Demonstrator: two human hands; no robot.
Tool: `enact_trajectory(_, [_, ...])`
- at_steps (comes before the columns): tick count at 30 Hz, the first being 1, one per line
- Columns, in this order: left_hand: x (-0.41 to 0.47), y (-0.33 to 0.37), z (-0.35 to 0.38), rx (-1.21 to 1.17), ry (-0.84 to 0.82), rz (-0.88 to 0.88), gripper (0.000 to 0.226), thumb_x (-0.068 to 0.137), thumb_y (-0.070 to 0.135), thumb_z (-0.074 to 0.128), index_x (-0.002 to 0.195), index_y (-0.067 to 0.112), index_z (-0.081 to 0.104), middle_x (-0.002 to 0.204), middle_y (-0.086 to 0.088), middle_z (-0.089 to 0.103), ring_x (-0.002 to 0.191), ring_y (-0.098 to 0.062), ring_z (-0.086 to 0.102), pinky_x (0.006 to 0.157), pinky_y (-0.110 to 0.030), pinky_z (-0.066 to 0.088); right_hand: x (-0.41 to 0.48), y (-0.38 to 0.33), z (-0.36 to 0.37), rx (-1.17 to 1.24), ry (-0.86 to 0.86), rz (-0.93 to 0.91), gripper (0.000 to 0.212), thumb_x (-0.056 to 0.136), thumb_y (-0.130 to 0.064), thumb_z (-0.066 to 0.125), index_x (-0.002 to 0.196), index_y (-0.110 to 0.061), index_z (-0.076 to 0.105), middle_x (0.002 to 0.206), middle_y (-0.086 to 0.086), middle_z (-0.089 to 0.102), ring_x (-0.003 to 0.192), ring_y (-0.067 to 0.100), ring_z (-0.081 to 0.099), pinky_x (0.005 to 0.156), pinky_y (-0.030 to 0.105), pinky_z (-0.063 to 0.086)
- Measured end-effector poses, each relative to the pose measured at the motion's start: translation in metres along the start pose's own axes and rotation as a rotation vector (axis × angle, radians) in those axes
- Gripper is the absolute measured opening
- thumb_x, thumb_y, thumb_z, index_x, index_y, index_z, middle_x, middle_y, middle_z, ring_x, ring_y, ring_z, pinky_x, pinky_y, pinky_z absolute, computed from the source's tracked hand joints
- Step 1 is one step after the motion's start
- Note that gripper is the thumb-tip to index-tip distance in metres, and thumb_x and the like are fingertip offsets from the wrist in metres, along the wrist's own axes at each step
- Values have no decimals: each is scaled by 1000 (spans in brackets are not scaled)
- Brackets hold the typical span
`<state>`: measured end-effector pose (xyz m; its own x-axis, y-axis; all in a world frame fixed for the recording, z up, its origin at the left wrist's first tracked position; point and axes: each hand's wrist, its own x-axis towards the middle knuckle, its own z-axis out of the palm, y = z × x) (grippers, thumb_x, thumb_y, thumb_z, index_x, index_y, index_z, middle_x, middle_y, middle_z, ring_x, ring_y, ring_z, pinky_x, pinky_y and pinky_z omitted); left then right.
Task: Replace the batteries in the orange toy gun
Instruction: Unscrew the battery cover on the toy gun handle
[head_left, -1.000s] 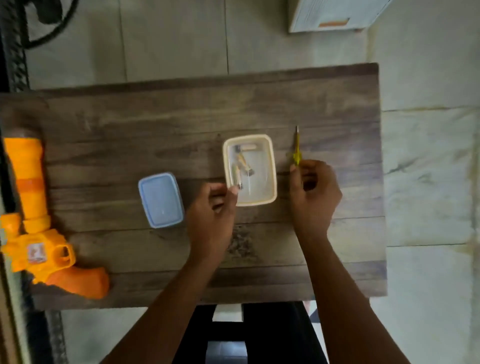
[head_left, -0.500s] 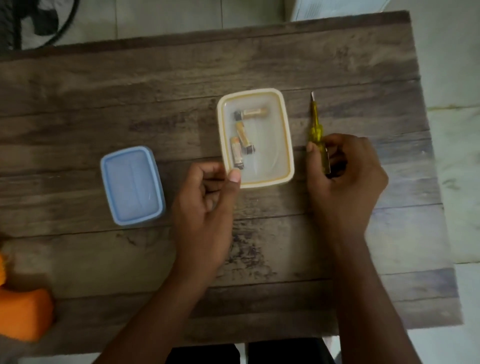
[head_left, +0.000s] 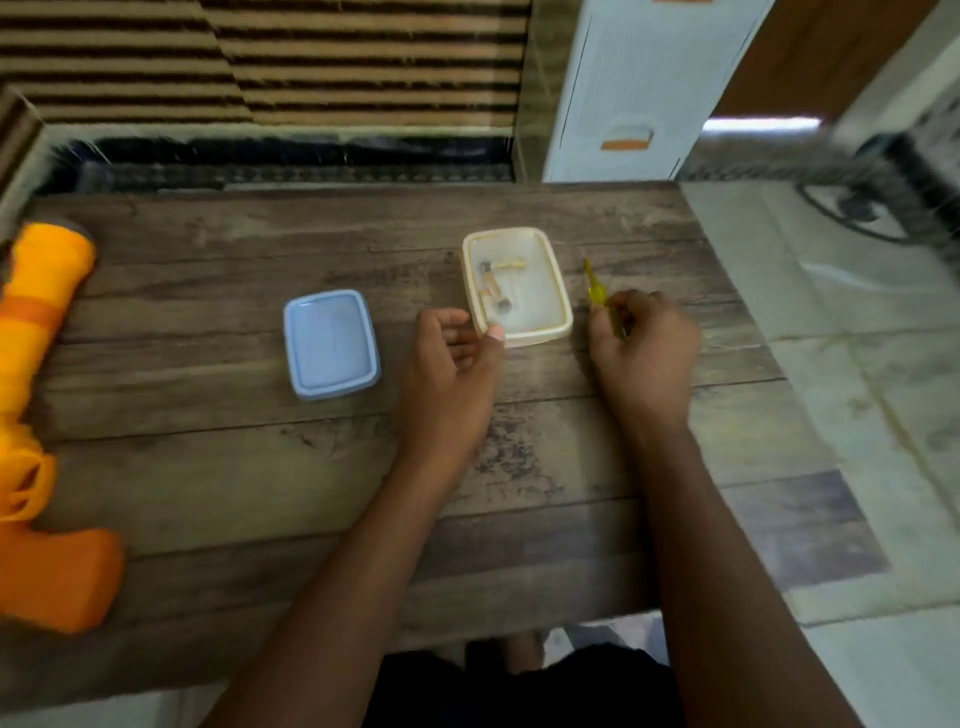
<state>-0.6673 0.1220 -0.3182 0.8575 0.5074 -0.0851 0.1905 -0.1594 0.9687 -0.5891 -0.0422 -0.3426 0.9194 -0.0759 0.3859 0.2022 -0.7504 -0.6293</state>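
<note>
While the wooden table (head_left: 208, 467) spreads beneath the white container (head_left: 540, 335), the orange toy gun (head_left: 36, 415) lies far left of that container, the blue lid (head_left: 331, 343) nearer left. Left hand (head_left: 447, 364), loosely curled and gripping nothing, touches its near corner with the thumb; right hand (head_left: 644, 348), just right, pinches a yellow screwdriver (head_left: 597, 293). Batteries (head_left: 493, 293) lie inside.

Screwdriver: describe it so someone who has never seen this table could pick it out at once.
On the wooden table, find the open white container holding batteries. Just right of it, the right hand grips the yellow screwdriver, tip pointing away from the person. It is the only thin yellow rod; the orange toy gun is bulky and far left.
</note>
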Motion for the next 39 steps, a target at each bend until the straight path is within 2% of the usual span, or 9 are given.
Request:
enact_trajectory(2, [-7,-2,-3,26,-36,-34,27,94,20,73,115,10,59,93,6,64,77,9,60,70,-4,45,-16,-9,-8,89,-6,69,21,89,-23,66,90,-5,75,82,18,72,77,37,67,72,38,48])
enact_trajectory(5, [-46,11,-33,54,-64,-74,27,92,21,75,113,12,60,99,0,65,84,-7,63,82,-27,54,-59,-39,-40,215,30,152,23,90,-27,66,92,-8,77,82,13,76,78,34,71,75,39,53])
enact_trajectory(8, [-75,24,-67,38,-24,-72,19,94,22,72,110,16,63,104,4,67,90,-5,63,77,-22,50,-89,-61,-57,326,45,228,9,87,-22,77,91,-14,78,78,2,76,74,22,71,75,35,56])
enact_trajectory(17, [-118,15,-192,87,612,-43,26,78,13,73,101,21,63,109,-10,69,102,-27,65,96,-50,53,-132,-130,-59,568,-143,212,9,83,-17,84,87,-21,78,81,1,77,76,23,73,79,52,61])
enact_trajectory(21, [-117,13,-220,162,863,-365,47,76,13,73,120,18,58,138,-20,47,125,-43,47,108,-43,36,-133,-152,-37,684,-218,200,23,81,-10,87,98,-17,74,79,3,71,72,19,67,76,38,63])
enact_trajectory(25, [-90,0,-239,111,872,-630,76,76,21,80,138,11,39,149,-26,36,138,-48,38,113,-48,35,-129,-166,-13,815,-263,143,24,86,-4,83,106,-2,71,77,5,68,66,11,62,66,22,55])
enact_trajectory(32, [-46,-16,-231,88,954,-731,98,65,28,92,140,5,33,148,-24,41,137,-45,41,112,-51,37,-117,-181,32,922,-409,126,13,94,-8,75,106,-9,71,75,-8,71,66,7,65,68,32,58])
enact_trajectory(36, [-38,-24,-227,25,964,-687,69,61,31,88,121,8,61,127,-17,64,118,-39,61,101,-51,52,-122,-186,39,1029,-382,124,10,96,-5,72,106,-4,71,73,-5,66,65,12,60,64,23,54])
enact_trajectory(39, [-36,-41,-229,-302,941,-435,17,66,5,77,69,15,63,73,-2,66,65,-23,61,61,-46,57,-121,-190,41,1080,-373,128,10,97,-1,68,107,-3,69,79,5,66,68,11,61,63,18,52])
